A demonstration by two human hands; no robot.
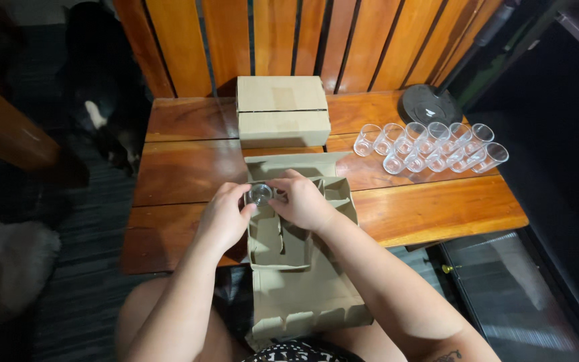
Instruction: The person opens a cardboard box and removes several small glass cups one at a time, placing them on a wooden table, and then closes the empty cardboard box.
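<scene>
We hold a small clear glass (261,194) between both hands over the open cardboard box (289,251), at its far-left divider cell. Our left hand (226,218) pinches its rim; our right hand (303,201) seems to close on its far side, though fingers hide the contact. We keep it upright and level, clear of the divider walls, while more glasses (430,149) wait well apart on the wooden table (182,174)

Warm light falls from above onto the wooden table (430,208), which shines with soft glare. The left and right edges sink into deep shadow. The near foreground looks slightly soft; the far slats bend outward.
</scene>
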